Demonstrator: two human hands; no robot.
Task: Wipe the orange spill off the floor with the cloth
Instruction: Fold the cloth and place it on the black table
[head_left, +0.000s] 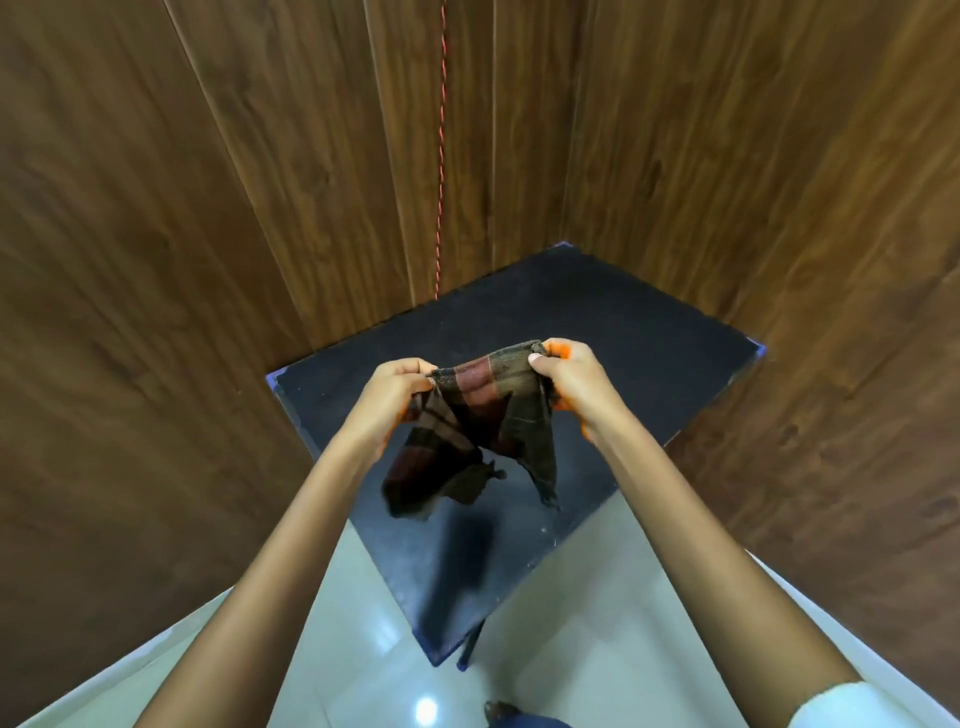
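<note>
Holding the cloth up between both hands, the person has it in the air above the black surface, and its shadow falls on the black top below. Now the left hand pinches one upper corner, fingers curled in tight against the thumb. Over on the other side, the right hand pinches the far upper edge, thumb on top of the fabric, fingers folded behind it. An orange stain shows on the right hand's fingertips and again along the heel of that palm. The dark plaid cloth is stretched across its top and hangs loose and crumpled beneath, lower corners dangling. The surface sits wedged into a corner of wood-panelled walls, with a red cord running down the panel behind. Pale glossy floor tiles show below, between the forearms.
</note>
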